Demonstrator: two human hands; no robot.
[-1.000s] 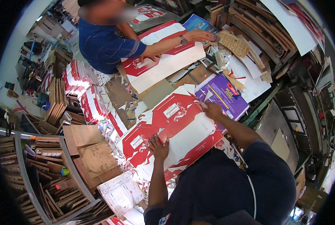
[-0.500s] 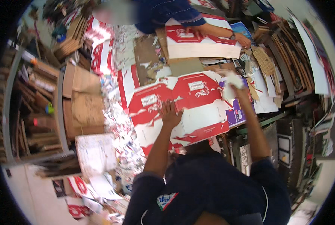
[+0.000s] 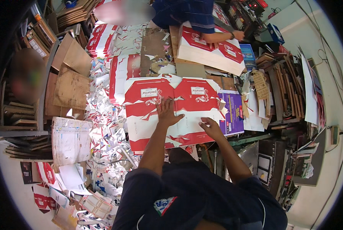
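Note:
In front of me lies a printed die-cut carton sheet [image 3: 190, 122], red and white, with ragged strips along its cut edges. My left hand [image 3: 168, 113] rests flat on its middle, the fingers stretched and the thumb out to the side. Over the sheet's lower right part is my right hand [image 3: 211, 128], its fingers loosely bent and apart, with nothing seen in them. A purple printed sheet [image 3: 232, 115] sticks out beyond the carton's right edge.
Across the table a co-worker's hands are at a thick carton stack [image 3: 209, 59]. Paper scraps [image 3: 106, 142] cover the left side. More cut cartons [image 3: 125, 78] lie beyond them. Wooden boards [image 3: 288, 90] stand at right; a metal-framed shelf [image 3: 43, 96] is at left.
My right hand has come back from over the purple sheet toward the carton's lower right; the whitish scrap it held is gone from it. My left hand stays on the carton.

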